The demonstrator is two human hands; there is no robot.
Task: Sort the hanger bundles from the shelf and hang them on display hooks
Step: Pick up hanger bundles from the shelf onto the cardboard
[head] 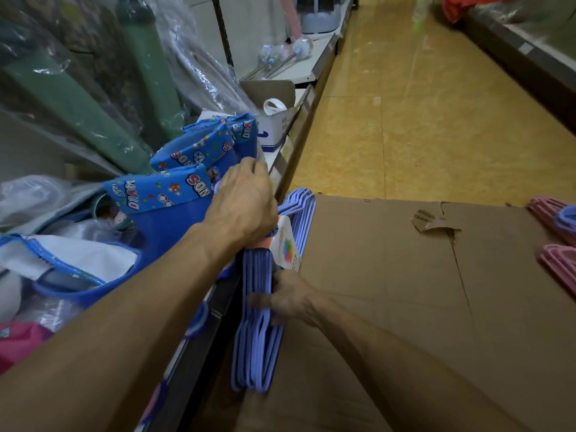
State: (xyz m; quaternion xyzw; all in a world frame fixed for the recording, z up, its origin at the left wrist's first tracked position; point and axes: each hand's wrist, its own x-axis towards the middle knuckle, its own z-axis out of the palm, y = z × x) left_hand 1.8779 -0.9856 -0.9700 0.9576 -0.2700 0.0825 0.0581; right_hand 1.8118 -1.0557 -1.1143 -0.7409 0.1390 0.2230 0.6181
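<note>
Blue printed fabric bins [174, 185] crowded the shelf at centre left and a flattened brown cardboard box [420, 291] filled the lower right, while between them the bundle of lilac plastic hangers [258, 332] stood on edge, the left hand [243, 207] curled over its top and the right hand [288, 299] gripping its middle.

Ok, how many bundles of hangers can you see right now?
3: a purple bundle held by both hands beside the cardboard box, and two pink bundles at the box's right edge. More may be hidden.
</note>
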